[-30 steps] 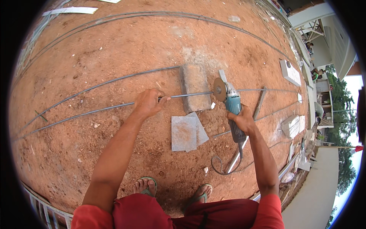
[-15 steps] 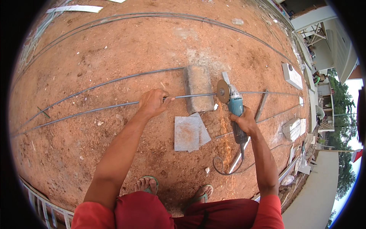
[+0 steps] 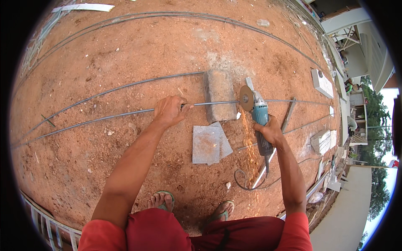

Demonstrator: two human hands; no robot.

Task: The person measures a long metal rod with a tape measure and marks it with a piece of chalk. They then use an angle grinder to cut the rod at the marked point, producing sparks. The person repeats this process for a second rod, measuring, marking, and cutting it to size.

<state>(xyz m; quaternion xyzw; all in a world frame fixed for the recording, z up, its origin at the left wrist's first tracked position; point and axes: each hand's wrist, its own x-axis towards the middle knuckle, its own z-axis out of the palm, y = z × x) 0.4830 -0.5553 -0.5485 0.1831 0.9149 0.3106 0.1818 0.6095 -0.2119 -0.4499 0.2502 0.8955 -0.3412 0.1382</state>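
My right hand [image 3: 270,130] grips a teal and black angle grinder [image 3: 260,116] by its body. Its round brown cutting disc [image 3: 246,98] meets a long grey metal rod [image 3: 217,103] just right of a concrete block [image 3: 220,90]. Orange sparks [image 3: 247,138] stream from the disc down toward my feet. My left hand [image 3: 171,111] is closed round the same rod, left of the block. The rod lies across the block and runs on to both sides. Behind it, a second rod [image 3: 138,84] ends at the block's far left edge.
Two grey tiles [image 3: 206,144] lie overlapped in front of the block. The grinder's cable [image 3: 238,180] loops on the dirt near my sandalled feet [image 3: 162,201]. Long rods [image 3: 167,15] stretch across the far ground. A white block [image 3: 321,83] and a wooden stick [image 3: 289,115] lie to the right.
The sparks below the disc look denser and reach the tiles. Both hands keep their grip and position; the whole view has shifted only slightly.
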